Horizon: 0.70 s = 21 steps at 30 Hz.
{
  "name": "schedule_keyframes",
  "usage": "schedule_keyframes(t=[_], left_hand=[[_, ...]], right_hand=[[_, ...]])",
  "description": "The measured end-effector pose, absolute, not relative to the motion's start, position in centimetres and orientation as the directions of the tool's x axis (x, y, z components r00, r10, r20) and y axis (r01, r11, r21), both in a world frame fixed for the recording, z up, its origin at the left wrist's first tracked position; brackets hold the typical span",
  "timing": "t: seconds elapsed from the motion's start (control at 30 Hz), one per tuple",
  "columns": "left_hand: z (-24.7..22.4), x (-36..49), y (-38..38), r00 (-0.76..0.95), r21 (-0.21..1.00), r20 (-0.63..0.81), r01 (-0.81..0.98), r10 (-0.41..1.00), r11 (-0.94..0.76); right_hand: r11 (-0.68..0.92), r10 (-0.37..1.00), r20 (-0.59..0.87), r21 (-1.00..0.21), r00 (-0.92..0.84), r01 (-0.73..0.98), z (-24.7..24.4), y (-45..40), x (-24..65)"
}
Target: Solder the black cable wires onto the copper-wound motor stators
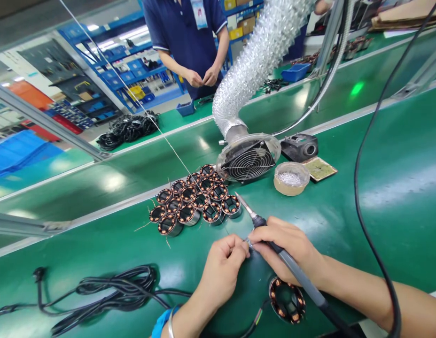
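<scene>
My right hand (291, 249) is closed around a soldering iron (286, 258), its bare tip pointing up and away to the left. My left hand (223, 265) is pinched, its fingertips meeting those of my right hand at a small translucent piece (249, 242) too tiny to name. Below my right hand a single stator (299, 312) with copper windings lies on the green bench, near a black cable end with thin coloured wires (258, 315). Beyond my hands stand several more wound stators (188, 213) in a cluster.
A fume extractor fan (251, 162) hangs from a silver duct (253, 65). Right of it are a round tub (291, 185), a sponge tray (320, 169) and a black iron stand (299, 146). A coiled black cable (115, 291) lies at left. Across the bench stands a co-worker (190, 37).
</scene>
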<state>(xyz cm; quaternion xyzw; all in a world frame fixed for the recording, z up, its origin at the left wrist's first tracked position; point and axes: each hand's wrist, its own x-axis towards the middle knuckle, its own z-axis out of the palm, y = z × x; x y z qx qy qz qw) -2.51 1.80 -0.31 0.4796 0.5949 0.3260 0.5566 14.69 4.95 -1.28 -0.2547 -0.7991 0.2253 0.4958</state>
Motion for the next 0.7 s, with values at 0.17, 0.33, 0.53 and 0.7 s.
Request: schedule_keyframes(t=[0.17,0.33,0.53,0.7], left_hand=[[-0.8,-2.7,1.5,0.069,0.925,-0.355,0.173,0.932,0.339],[-1.1,-2.6,1.3,0.055,0.925,-0.364,0.136,0.93,0.354],[-1.0,-2.5,1.5,0.048,0.923,-0.374,0.115,0.926,0.366],[-0.9,-2.4,1.5,0.029,0.925,-0.362,0.139,0.932,0.355]], right_hand=[[0.767,0.633,0.671,-0.612,-0.385,0.195,-1.4,5.1,14.9],[0.762,0.636,0.664,-0.621,-0.394,0.183,-1.3,5.0,15.2],[0.737,0.661,0.659,-0.659,-0.358,0.15,-0.8,4.7,16.3],[0.669,0.724,0.595,-0.729,-0.348,0.145,0.6,3.7,18.4]])
